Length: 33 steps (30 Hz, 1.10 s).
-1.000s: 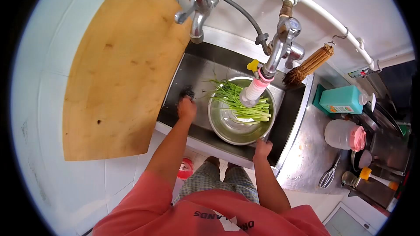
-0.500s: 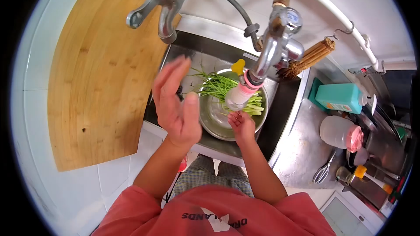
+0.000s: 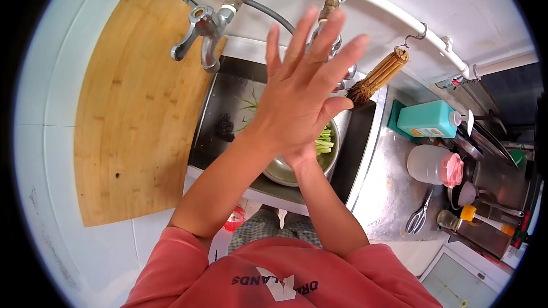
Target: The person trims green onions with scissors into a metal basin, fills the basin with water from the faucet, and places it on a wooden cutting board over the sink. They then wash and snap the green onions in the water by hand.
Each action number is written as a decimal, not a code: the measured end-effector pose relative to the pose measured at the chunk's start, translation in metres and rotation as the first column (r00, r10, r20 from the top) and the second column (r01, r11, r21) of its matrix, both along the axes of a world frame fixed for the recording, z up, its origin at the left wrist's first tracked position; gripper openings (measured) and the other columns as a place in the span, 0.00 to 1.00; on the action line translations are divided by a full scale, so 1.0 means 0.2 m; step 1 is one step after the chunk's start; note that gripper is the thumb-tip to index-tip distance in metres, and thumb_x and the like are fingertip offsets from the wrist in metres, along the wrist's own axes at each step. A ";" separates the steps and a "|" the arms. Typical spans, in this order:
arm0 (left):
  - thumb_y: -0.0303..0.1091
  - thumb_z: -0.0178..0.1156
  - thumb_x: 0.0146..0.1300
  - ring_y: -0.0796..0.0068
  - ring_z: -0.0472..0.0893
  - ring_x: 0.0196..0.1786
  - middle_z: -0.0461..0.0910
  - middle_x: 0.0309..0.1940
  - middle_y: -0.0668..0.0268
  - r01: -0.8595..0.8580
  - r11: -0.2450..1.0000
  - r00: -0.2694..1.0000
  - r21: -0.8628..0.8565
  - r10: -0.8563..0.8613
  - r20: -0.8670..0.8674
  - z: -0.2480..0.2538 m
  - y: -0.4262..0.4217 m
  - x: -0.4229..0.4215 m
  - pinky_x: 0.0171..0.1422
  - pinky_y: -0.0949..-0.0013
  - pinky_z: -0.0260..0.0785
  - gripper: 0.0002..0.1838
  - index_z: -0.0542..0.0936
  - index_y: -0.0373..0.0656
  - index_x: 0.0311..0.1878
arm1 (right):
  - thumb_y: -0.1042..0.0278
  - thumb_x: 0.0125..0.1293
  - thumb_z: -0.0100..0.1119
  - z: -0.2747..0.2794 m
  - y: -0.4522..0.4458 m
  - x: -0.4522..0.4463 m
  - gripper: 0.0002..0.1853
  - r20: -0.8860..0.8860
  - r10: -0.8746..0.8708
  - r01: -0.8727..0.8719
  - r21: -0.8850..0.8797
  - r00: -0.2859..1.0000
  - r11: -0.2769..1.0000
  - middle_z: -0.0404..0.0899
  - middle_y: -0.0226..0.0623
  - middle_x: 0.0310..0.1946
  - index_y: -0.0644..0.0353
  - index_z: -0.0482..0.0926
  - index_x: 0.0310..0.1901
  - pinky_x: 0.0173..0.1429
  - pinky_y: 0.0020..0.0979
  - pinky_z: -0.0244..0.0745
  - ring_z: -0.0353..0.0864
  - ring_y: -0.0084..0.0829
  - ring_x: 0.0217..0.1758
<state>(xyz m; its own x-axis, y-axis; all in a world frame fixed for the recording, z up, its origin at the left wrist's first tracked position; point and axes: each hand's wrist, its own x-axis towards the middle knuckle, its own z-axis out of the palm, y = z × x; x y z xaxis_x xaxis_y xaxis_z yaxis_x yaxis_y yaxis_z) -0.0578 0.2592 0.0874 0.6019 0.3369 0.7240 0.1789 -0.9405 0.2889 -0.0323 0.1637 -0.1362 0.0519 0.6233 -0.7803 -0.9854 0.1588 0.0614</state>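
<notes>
My left hand [image 3: 297,88] is raised high over the sink [image 3: 357,162], fingers spread and nothing in them. It overlaps the right-hand tap [image 3: 337,45] from my view, so I cannot tell whether it touches it. Below it sits a round metal bowl [image 3: 278,175] with green leafy stalks [image 3: 324,141] in it, mostly covered by my left hand and wrist. My right hand [image 3: 301,155] is at the bowl behind my left wrist; its fingers are hidden.
At left lies a large wooden board [image 3: 137,114]. A second tap [image 3: 208,37] overhangs the sink's back left. A bundled whisk brush [image 3: 379,77] hangs at right. On the metal counter are a teal pump bottle [image 3: 428,120], a pink-lidded jug [image 3: 431,164] and scissors [image 3: 418,217].
My left hand has swung right and forward from the sink's left side to in front of the right-hand tap. My right hand has become mostly hidden. The view has shifted slightly.
</notes>
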 end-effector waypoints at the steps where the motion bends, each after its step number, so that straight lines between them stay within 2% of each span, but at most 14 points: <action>1: 0.58 0.40 0.62 0.50 0.46 0.69 0.53 0.66 0.56 0.019 1.000 0.997 0.016 -0.018 -0.069 0.01 0.00 0.01 0.67 0.46 0.27 0.34 0.57 0.44 0.64 | 0.58 0.67 0.34 -0.05 0.00 -0.01 0.17 0.017 -0.003 0.003 0.039 1.000 0.999 0.68 0.38 0.49 0.61 0.67 0.47 0.61 0.41 0.59 0.66 0.35 0.55; 11: 0.48 0.51 0.60 0.50 0.48 0.69 0.51 0.67 0.56 -0.029 0.998 0.995 -0.052 0.023 -0.101 0.05 -0.06 -0.01 0.68 0.46 0.33 0.30 0.60 0.44 0.62 | 0.65 0.66 0.34 -0.30 -0.03 -0.06 0.16 -0.024 0.085 -0.077 0.219 0.996 0.973 0.70 0.36 0.51 0.62 0.66 0.50 0.55 0.39 0.67 0.69 0.36 0.54; 13: 0.35 0.58 0.53 0.54 0.51 0.68 0.54 0.65 0.57 -0.045 0.947 0.973 -0.317 0.113 0.200 -0.06 -0.09 -0.11 0.66 0.47 0.41 0.28 0.64 0.44 0.60 | 0.65 0.66 0.35 -0.27 -0.03 -0.07 0.16 -0.007 0.125 -0.123 0.141 0.992 0.982 0.71 0.36 0.49 0.60 0.67 0.50 0.52 0.37 0.70 0.71 0.36 0.52; 15: 0.29 0.51 0.57 0.57 0.62 0.61 0.64 0.58 0.52 -0.218 0.848 0.908 -0.483 0.358 0.219 -0.28 -0.15 -0.27 0.64 0.58 0.51 0.18 0.71 0.37 0.51 | 0.66 0.66 0.35 -0.24 -0.01 -0.07 0.15 0.015 0.160 -0.160 0.070 0.987 0.985 0.72 0.37 0.48 0.58 0.68 0.50 0.50 0.36 0.72 0.72 0.35 0.50; 16: 0.30 0.49 0.60 0.62 0.68 0.55 0.70 0.51 0.56 -0.214 0.717 0.862 -0.664 0.458 0.216 -0.47 -0.19 -0.32 0.59 0.64 0.58 0.13 0.72 0.36 0.47 | 0.65 0.66 0.35 -0.21 0.00 -0.06 0.15 0.010 0.182 -0.182 -0.002 0.983 0.983 0.74 0.37 0.46 0.57 0.70 0.48 0.47 0.34 0.73 0.73 0.35 0.48; 18: 0.37 0.49 0.64 0.70 0.72 0.46 0.73 0.43 0.62 -0.054 0.140 0.795 -0.989 0.605 0.042 -0.86 -0.31 -0.42 0.53 0.69 0.62 0.13 0.74 0.37 0.44 | 0.64 0.66 0.36 -0.16 0.01 -0.06 0.14 -0.003 0.211 -0.211 -0.078 0.977 0.974 0.75 0.37 0.44 0.55 0.71 0.47 0.44 0.33 0.74 0.75 0.34 0.46; 21: 0.44 0.51 0.63 0.75 0.74 0.35 0.75 0.33 0.69 0.223 -0.472 0.713 -0.853 0.676 -0.187 -1.11 -0.44 -0.41 0.45 0.75 0.64 0.15 0.76 0.41 0.39 | 0.58 0.62 0.49 -0.19 0.02 -0.06 0.11 -0.063 0.128 -0.135 -0.127 0.990 0.983 0.73 0.35 0.25 0.58 0.71 0.32 0.28 0.25 0.75 0.75 0.30 0.26; 23: 0.46 0.53 0.60 0.75 0.74 0.33 0.76 0.30 0.70 0.573 -0.590 0.754 -0.569 0.651 0.084 -1.35 -0.44 -0.43 0.43 0.75 0.65 0.16 0.77 0.42 0.39 | 0.63 0.63 0.45 -0.33 -0.02 -0.07 0.07 -0.306 0.265 -0.177 0.285 0.914 0.942 0.72 0.31 0.25 0.54 0.71 0.33 0.17 0.21 0.63 0.69 0.24 0.19; 26: 0.43 0.57 0.56 0.75 0.76 0.35 0.78 0.31 0.67 0.529 -0.700 0.820 -0.480 0.568 0.075 -1.65 -0.40 -0.39 0.41 0.73 0.67 0.15 0.78 0.41 0.38 | 0.68 0.60 0.49 -0.23 0.02 -0.11 0.03 0.003 0.112 -0.112 -0.015 0.994 0.994 0.68 0.30 0.19 0.54 0.70 0.29 0.14 0.21 0.57 0.64 0.23 0.14; 27: 0.43 0.57 0.56 0.75 0.76 0.35 0.78 0.31 0.67 0.534 -0.697 0.815 -0.478 0.575 0.072 -1.58 -0.39 -0.34 0.41 0.73 0.67 0.15 0.78 0.41 0.38 | 0.70 0.59 0.50 -0.26 0.01 -0.11 0.02 0.164 0.057 -0.036 -0.130 0.985 0.991 0.70 0.31 0.20 0.54 0.71 0.30 0.16 0.23 0.60 0.67 0.25 0.16; 29: 0.40 0.59 0.53 0.77 0.77 0.36 0.79 0.31 0.64 0.071 -0.334 0.916 -0.940 0.396 -0.071 -1.37 -0.37 -0.23 0.40 0.71 0.68 0.14 0.78 0.38 0.37 | 0.72 0.57 0.52 -0.12 0.01 -0.14 0.05 0.302 0.140 -0.040 -0.316 0.943 0.948 0.74 0.32 0.23 0.57 0.74 0.36 0.24 0.27 0.67 0.73 0.28 0.20; 31: 0.33 0.56 0.52 0.64 0.77 0.27 0.75 0.21 0.59 -0.106 -0.146 0.909 -0.983 0.387 -0.156 -1.43 -0.36 -0.21 0.32 0.65 0.67 0.09 0.74 0.38 0.23 | 0.71 0.57 0.53 -0.18 -0.03 -0.16 0.10 0.816 0.177 0.025 -0.228 0.550 0.973 0.77 0.34 0.28 0.61 0.75 0.40 0.32 0.30 0.71 0.75 0.29 0.26; 32: 0.34 0.56 0.52 0.60 0.77 0.29 0.76 0.22 0.58 -0.249 0.051 0.896 -0.967 0.390 -0.210 -1.46 -0.36 -0.22 0.34 0.63 0.67 0.09 0.74 0.37 0.26 | 0.71 0.57 0.53 -0.21 -0.05 -0.16 0.10 0.815 0.179 0.022 -0.229 0.551 0.973 0.77 0.34 0.28 0.61 0.75 0.40 0.32 0.30 0.71 0.75 0.29 0.26; 33: 0.35 0.56 0.52 0.56 0.77 0.31 0.77 0.24 0.56 -0.376 0.246 0.878 -0.893 0.403 -0.259 -1.47 -0.36 -0.22 0.36 0.61 0.67 0.10 0.75 0.36 0.28 | 0.71 0.56 0.53 -0.17 -0.06 -0.15 0.09 0.913 0.284 -0.065 -0.278 0.294 0.958 0.77 0.34 0.29 0.63 0.76 0.39 0.33 0.30 0.70 0.75 0.27 0.28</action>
<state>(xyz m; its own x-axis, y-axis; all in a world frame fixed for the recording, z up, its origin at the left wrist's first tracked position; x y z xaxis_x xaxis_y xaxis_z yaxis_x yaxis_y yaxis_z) -0.1020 0.1875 -0.2070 0.1873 0.9637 -0.1903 0.4251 0.0952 0.9001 -0.0621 0.1519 -0.1704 0.7190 0.5944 -0.3601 -0.3586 -0.1265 -0.9249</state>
